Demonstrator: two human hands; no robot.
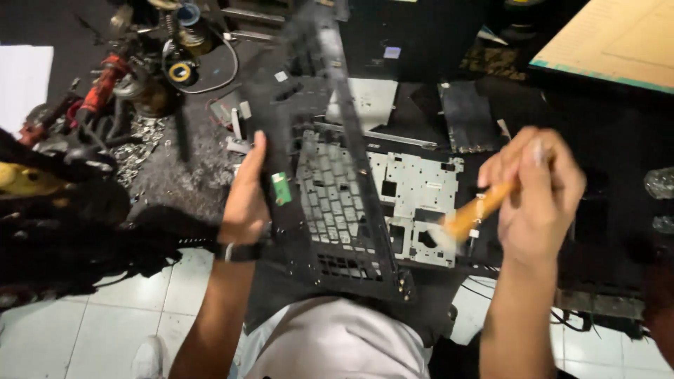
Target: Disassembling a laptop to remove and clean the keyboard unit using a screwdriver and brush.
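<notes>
My left hand [246, 196] grips the left edge of a black laptop keyboard frame [319, 140], holding it upright and tilted over my lap. A small green circuit piece [281, 188] sits on the frame by my fingers. My right hand [537, 193] is closed around a brush with an orange handle [477, 210]; its pale bristles are blurred near the frame's right edge. Behind the frame lies a silver perforated metal plate [418, 200] on the black mat.
A heap of tools, red-handled items, tape rolls and loose metal bits [133, 77] fills the upper left. A grey flat panel [465, 116] and a white sheet [368, 98] lie farther back. A cardboard sheet [618, 38] sits top right. White floor tiles [98, 330] show below.
</notes>
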